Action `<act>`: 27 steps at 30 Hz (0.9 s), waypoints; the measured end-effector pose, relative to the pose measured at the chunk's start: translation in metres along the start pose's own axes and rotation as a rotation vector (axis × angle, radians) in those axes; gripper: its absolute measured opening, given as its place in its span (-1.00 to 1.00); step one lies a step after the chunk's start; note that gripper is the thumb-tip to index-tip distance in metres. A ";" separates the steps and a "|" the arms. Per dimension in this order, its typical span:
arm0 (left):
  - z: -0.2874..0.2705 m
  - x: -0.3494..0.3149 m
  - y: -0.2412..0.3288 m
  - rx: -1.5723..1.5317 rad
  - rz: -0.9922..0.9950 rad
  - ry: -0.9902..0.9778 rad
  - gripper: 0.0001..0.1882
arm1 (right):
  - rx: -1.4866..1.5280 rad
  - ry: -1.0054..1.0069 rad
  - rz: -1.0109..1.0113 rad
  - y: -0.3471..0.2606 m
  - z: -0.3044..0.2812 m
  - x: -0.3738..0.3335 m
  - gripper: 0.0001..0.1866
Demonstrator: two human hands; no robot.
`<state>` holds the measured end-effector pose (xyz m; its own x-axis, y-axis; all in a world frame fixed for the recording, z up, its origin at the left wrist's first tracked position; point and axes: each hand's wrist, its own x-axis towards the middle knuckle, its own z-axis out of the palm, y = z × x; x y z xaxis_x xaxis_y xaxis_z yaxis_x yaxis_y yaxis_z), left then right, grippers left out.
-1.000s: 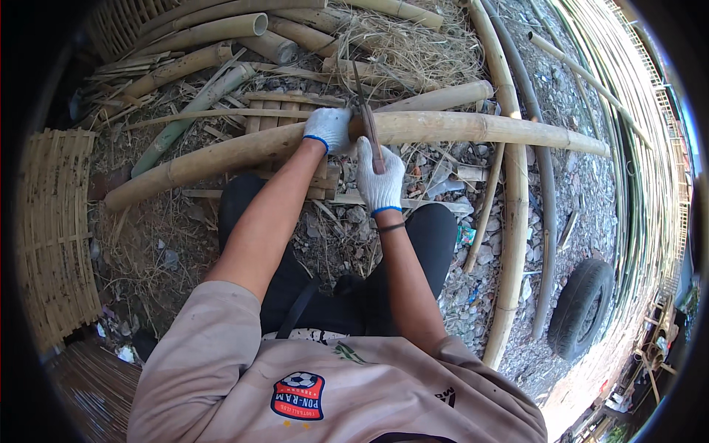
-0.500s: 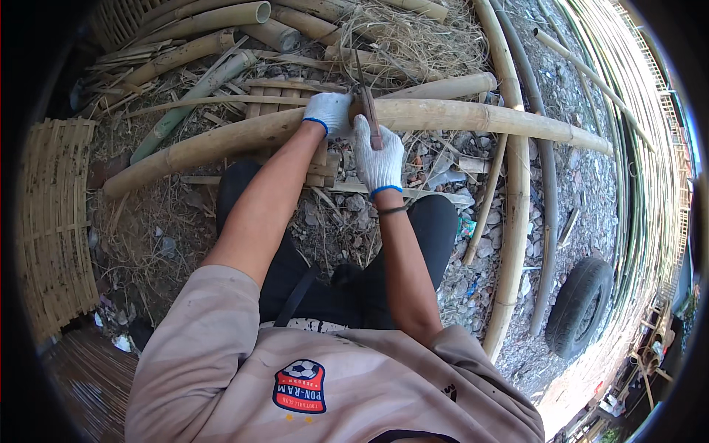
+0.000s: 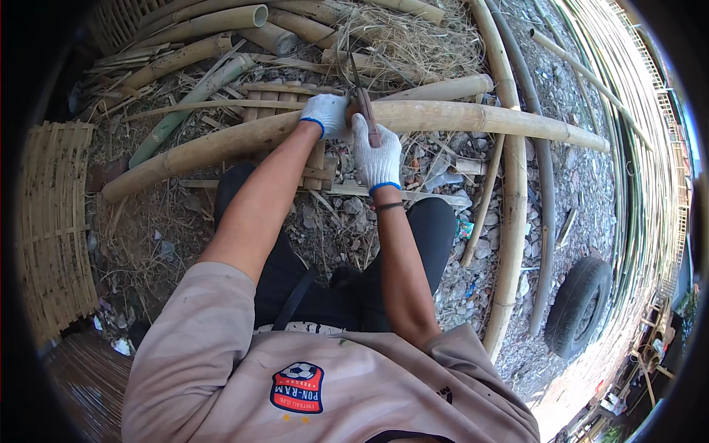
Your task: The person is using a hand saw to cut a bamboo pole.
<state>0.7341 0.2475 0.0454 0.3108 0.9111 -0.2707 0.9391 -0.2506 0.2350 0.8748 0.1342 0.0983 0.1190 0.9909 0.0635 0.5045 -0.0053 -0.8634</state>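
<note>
A thick tan bamboo pole [image 3: 458, 114] lies crosswise in front of me, bowed by the lens. My left hand [image 3: 325, 116], in a white glove with a blue cuff, grips the pole near its middle. Just right of it, my right hand [image 3: 377, 153], gloved the same way, is closed round the brown wooden handle [image 3: 368, 118] of a narrow-bladed tool. Its dark blade [image 3: 354, 71] points away from me, beyond the pole; whether it is a knife or a saw I cannot tell. Both hands' fingertips are partly hidden.
Low wooden slats [image 3: 319, 166] sit beneath the pole. A long upright-lying bamboo pole [image 3: 513, 221] crosses under its right part, beside a grey pole [image 3: 546, 221]. A tyre [image 3: 580, 308] lies at right, a woven bamboo panel [image 3: 55, 229] at left. Cut bamboo [image 3: 199, 26] and straw [image 3: 421, 40] fill the back.
The tool has shifted slightly, its blade tilting a little more to the left. My left hand stays on the pole, and the whole view has moved a touch.
</note>
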 end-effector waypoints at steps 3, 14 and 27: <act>0.001 -0.016 -0.023 -0.005 -0.030 0.026 -0.41 | 0.068 -0.049 0.141 -0.027 -0.029 -0.087 -0.63; -0.001 0.004 -0.004 0.012 -0.030 0.007 -0.31 | 0.050 0.003 0.025 0.001 0.005 -0.007 -0.59; -0.007 -0.003 0.006 -0.006 -0.013 0.009 -0.30 | 0.174 -0.016 0.067 0.018 -0.013 -0.026 -0.58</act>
<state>0.7384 0.2458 0.0540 0.2974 0.9172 -0.2651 0.9422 -0.2371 0.2368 0.8917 0.1067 0.0872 0.1328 0.9911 -0.0042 0.3407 -0.0496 -0.9389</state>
